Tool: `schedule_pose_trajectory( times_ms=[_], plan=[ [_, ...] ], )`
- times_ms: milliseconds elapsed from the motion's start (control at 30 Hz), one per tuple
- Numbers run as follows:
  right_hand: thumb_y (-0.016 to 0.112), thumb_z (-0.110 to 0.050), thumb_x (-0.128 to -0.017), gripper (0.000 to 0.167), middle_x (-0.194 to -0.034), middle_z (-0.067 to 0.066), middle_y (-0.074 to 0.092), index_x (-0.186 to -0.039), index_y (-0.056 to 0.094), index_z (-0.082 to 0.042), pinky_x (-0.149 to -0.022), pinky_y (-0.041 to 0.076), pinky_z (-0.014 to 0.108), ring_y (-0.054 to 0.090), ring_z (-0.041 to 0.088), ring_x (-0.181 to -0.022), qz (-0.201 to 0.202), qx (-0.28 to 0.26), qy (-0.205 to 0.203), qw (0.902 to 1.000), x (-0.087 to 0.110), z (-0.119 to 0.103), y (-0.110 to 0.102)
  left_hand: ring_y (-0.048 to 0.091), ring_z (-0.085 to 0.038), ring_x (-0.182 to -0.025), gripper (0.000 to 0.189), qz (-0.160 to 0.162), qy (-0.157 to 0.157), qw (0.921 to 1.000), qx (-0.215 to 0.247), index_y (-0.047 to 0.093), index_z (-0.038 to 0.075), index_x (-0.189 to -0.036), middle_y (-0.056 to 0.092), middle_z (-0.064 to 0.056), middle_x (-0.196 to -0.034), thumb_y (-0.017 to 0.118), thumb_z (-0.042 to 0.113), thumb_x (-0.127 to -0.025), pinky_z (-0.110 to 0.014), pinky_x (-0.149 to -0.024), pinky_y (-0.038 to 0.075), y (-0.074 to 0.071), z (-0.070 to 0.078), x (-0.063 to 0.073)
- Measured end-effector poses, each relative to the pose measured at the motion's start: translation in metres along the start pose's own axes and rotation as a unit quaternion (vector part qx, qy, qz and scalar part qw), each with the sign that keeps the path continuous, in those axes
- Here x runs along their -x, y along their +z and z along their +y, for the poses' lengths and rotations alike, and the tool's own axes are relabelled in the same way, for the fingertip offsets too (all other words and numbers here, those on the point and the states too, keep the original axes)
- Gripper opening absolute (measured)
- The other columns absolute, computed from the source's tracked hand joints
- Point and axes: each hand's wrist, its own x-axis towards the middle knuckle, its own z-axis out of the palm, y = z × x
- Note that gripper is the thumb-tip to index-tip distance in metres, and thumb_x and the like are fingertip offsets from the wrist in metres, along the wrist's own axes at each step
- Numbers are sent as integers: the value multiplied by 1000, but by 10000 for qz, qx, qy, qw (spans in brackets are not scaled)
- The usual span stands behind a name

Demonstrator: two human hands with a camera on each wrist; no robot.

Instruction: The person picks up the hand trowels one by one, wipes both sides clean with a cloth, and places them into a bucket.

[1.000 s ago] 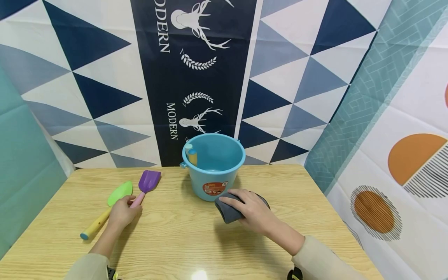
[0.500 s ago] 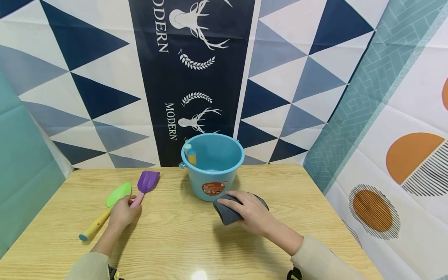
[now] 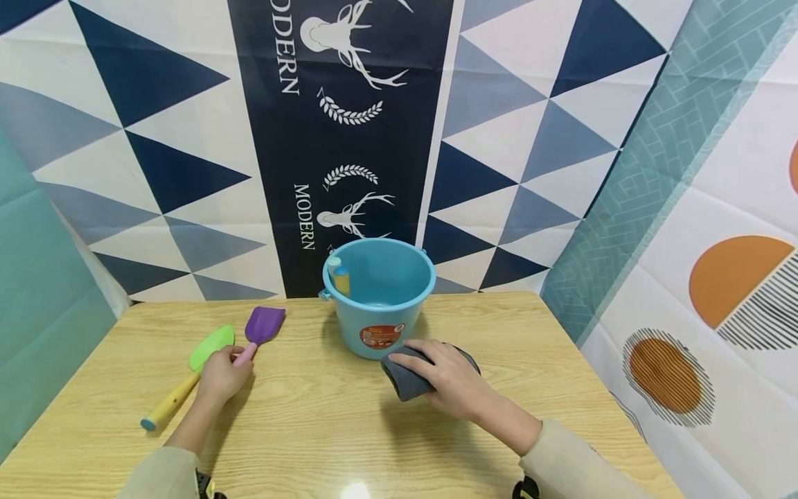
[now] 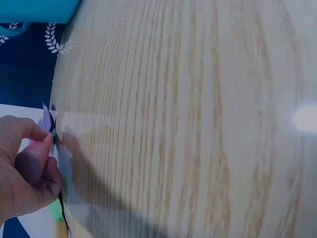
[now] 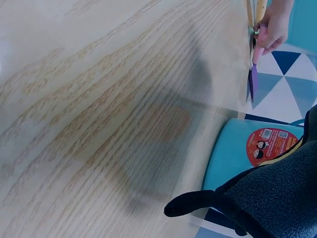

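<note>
My left hand (image 3: 223, 374) grips the pink handle of a toy shovel (image 3: 264, 324) with a purple blade, at the left of the table. In the left wrist view, thumb and fingers close round the shovel's handle (image 4: 33, 161). Beside that hand lies a second toy shovel (image 3: 212, 345), green-bladed with a yellow, blue-tipped handle; the hand covers part of it. My right hand (image 3: 451, 378) holds a folded dark grey cloth (image 3: 408, 374) from above, in front of the blue bucket (image 3: 352, 326). Dark edging shows on the cloth (image 5: 277, 193) in the right wrist view.
Inside the bucket, at its left, two handle ends stick up: a yellow one (image 3: 342, 280) with a blue tip and a pale green one (image 3: 334, 263). The bucket stands near the back edge of the wooden table (image 3: 312, 430). Patterned cloth walls (image 3: 499, 138) rise behind and beside it.
The purple-bladed shovel has turned slightly in my left hand, and its blade looks darker. My right hand and the cloth stay nearly still.
</note>
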Motion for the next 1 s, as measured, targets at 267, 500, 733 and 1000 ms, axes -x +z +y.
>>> schedule_pose_trajectory(
  times_ms=[267, 500, 733, 1000],
  plan=[
    [83, -10, -64, 73, -123, 9, 57, -129, 53, -22, -82, 52, 40, 60, 25, -103, -3, -23, 6, 10000, 1, 0, -1, 59, -39, -92, 46, 81, -146, 9998, 73, 50, -14, -120, 58, -35, -109, 53, 17, -86, -43, -75, 49, 3, -2, -2],
    [83, -10, -64, 72, -122, 9, 57, -128, 54, -21, -82, 52, 40, 60, 25, -103, 39, -9, 10, 10000, 1, 0, -1, 59, -42, -92, 43, 309, -87, 9994, 134, 53, -13, -117, 59, -34, -106, 56, 16, -85, -50, -79, 48, 5, -1, -2],
    [83, -9, -63, 73, -122, 9, 57, -128, 54, -21, -82, 53, 40, 61, 25, -102, 49, 1, -9, 10000, 2, 0, 1, 58, -46, -94, 38, 526, 96, 9985, 153, 56, -14, -112, 59, -36, -105, 59, 12, -85, -52, -83, 46, 6, -5, 0],
    [83, -10, -65, 73, -123, 9, 56, -130, 53, -22, -83, 52, 40, 60, 25, -103, 68, -25, -20, 10000, 0, 1, 2, 59, -44, -92, 38, 590, 324, 9977, 37, 57, -14, -112, 61, -34, -102, 59, 12, -85, -52, -82, 47, 0, -5, 3]
  ],
)
